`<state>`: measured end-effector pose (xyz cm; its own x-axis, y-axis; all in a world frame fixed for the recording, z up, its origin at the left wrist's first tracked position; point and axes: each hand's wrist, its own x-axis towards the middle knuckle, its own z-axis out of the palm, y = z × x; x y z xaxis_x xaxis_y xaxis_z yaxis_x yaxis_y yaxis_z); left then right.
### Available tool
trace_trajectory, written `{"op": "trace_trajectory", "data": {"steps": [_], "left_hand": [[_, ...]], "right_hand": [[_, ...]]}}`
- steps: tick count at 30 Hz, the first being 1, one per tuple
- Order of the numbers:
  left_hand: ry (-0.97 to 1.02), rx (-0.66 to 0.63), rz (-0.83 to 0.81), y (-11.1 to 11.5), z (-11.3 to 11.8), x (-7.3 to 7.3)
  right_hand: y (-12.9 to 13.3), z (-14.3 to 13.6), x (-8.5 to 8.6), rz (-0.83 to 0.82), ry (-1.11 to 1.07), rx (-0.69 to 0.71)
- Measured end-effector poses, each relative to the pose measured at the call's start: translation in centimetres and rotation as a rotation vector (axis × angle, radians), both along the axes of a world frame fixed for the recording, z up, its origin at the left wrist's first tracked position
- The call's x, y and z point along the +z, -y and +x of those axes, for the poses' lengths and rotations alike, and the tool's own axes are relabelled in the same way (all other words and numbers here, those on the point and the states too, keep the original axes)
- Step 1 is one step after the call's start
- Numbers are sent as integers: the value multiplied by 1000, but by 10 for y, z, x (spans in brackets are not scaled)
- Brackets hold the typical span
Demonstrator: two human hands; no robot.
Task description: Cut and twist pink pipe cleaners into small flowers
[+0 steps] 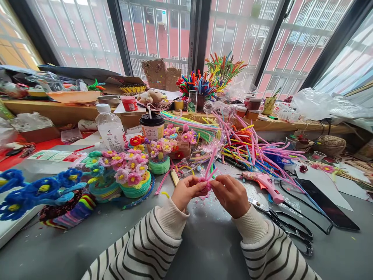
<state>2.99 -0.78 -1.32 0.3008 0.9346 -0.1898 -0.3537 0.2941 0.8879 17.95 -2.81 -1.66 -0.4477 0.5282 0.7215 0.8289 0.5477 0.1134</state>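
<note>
Both hands meet above the grey table, around a small bundle of pink pipe cleaners whose loose ends point up. My left hand pinches the bundle's lower part from the left. From the right, my right hand has its thumb and forefinger closed on the same bundle. The fingers partly hide the twisted base. Pots of pink pipe-cleaner flowers stand left of the hands, and a striped pot with blue flowers is farther left.
Right of the hands lie a pink glue gun, black-handled scissors and a phone. Behind are heaped pipe cleaners, a lidded cup and a plastic bottle. A cluttered wooden ledge runs below the windows.
</note>
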Motion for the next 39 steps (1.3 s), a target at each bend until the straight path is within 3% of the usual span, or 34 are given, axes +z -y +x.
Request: {"op": "trace_trajectory", "data": {"steps": [3, 9, 13, 15, 20, 23, 25, 27, 29, 32, 39], "left_hand": [[-93, 48, 167, 1, 1, -2], [-570, 211, 668, 6, 1, -5], [-738, 256, 909, 9, 1, -4], [-767, 256, 984, 11, 2, -3], [-715, 211, 984, 14, 3, -3], [-560, 196, 700, 9, 3, -2], [-360, 145, 399, 4, 1, -1], [-167, 90, 172, 0, 0, 0], [-74, 54, 61, -2, -1, 1], [-71, 25, 30, -3, -1, 1], [-97, 4, 60, 0, 0, 2]], "right_hand": [[1, -5, -1, -102, -99, -2], [3, -15, 2, -369, -429, 18], [2, -16, 6, -586, -741, 62], [2, -16, 8, -783, -961, 75], [2, -15, 11, -1270, -1402, 146], [1, -14, 9, -1407, -1445, 227], [-1, -11, 7, -1349, -1351, 233], [-2, -8, 6, -1125, -1154, 211], [-2, -4, 6, -852, -923, 186], [0, 1, 6, -594, -652, 196], [1, 1, 5, -417, -388, 200]]}}
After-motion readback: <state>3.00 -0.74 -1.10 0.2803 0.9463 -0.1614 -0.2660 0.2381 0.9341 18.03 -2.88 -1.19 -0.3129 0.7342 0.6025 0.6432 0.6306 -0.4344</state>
